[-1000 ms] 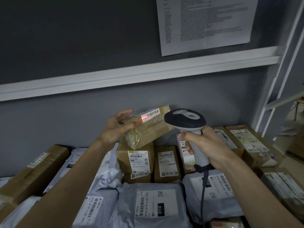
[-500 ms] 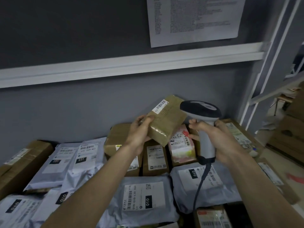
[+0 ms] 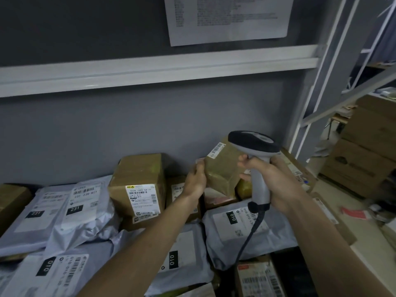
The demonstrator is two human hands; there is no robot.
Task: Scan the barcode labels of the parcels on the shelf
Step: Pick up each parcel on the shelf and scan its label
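Left hand (image 3: 196, 181): its grip was pinched on the left edge of a small brown parcel (image 3: 222, 168), held up above the pile near the back wall.
Right hand (image 3: 276, 185): its grip was wrapped tight round the handle of the scanner (image 3: 255, 146), whose dark head sat just at 2 o'clock of the parcel, touching or nearly so; fingertips of this hand also met the parcel's right side.
Parcel: tilted, with a white barcode label (image 3: 216, 149) on its upper corner, at 12 o'clock of the parcel.
Scanner cable (image 3: 249, 236): hung from the handle toward 6 o'clock, over a grey bag.
Shelf: held a crowd of parcels; a tall box (image 3: 139, 185) with a white label stood at 9 o'clock of the left hand.
Grey bags (image 3: 70, 213): lay flat at 8 o'clock, marked 231 and 010.
Wall: a printed sheet (image 3: 227, 18) hung at 12 o'clock.
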